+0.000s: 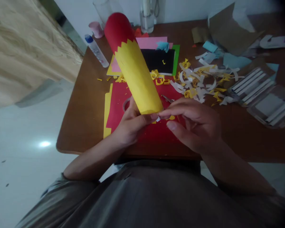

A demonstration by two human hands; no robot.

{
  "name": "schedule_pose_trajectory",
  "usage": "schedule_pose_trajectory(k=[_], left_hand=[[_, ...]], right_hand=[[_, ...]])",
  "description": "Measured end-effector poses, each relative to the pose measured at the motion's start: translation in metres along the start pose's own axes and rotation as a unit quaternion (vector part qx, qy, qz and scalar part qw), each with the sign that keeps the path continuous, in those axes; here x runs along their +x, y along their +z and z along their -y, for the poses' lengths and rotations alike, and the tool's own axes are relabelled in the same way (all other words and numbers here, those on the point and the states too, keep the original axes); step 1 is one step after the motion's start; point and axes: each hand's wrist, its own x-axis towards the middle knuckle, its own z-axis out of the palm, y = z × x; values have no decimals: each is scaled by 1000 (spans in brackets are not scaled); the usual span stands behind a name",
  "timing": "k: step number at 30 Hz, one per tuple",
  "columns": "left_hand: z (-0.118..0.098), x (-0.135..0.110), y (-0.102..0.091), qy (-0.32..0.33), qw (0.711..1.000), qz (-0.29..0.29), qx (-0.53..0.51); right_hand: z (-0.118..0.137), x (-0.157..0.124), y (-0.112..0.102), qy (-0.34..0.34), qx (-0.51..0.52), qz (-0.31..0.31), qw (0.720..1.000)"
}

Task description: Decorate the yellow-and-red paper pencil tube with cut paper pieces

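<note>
A paper tube (pixel 139 74), yellow with a zigzag edge and a red upper end (pixel 120 30), leans up to the left over the table. My left hand (pixel 133 125) is closed around its lower end, thumb along the near rim. At that rim a small white piece (pixel 158 119) sticks out. My right hand (pixel 194 123) touches the rim with its fingertips; its thumb stands apart, and I see nothing gripped in it. Beneath both hands lie red paper sheets (pixel 116 110). Scissors (pixel 167 98) and a roll of tape (pixel 125 104), both partly hidden, rest on the red paper.
A glue bottle (pixel 97 51) lies at the back left by a pink cup (pixel 96 30). White and yellow paper scraps (pixel 199 79) are heaped right of centre. Clear plastic cases (pixel 270 101) lie farther right. A glass (pixel 147 22) stands against the wall.
</note>
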Motion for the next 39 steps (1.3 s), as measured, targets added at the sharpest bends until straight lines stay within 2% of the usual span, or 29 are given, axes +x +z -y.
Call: schedule_pose_trajectory(k=[5, 8, 12, 18, 21, 26, 28, 31, 39], left_hand=[[-3, 2, 3, -5, 999, 30, -35], [-4, 1, 3, -14, 999, 23, -42], [-6, 1, 4, -33, 998, 21, -41], [-5, 2, 4, -39, 999, 4, -19], [-1, 3, 3, -26, 999, 10, 16], [6, 2, -2, 38, 998, -21, 51], [7, 0, -5, 45, 998, -3, 49], [6, -2, -10, 44, 996, 12, 78], [5, -6, -8, 66, 987, -39, 140]], right_hand=[[-1, -3, 1, 3, -1, -48, 999], [-2, -1, 1, -18, -24, -31, 999], [-1, 2, 1, -13, -42, 9, 999], [1, 3, 1, -15, -40, 34, 998], [0, -1, 3, 8, -21, 13, 1000], [-4, -4, 5, 80, -13, -35, 996], [-5, -4, 4, 101, 0, -46, 994], [-6, -3, 3, 119, 20, -45, 992], [-4, -4, 3, 125, 31, -33, 991]])
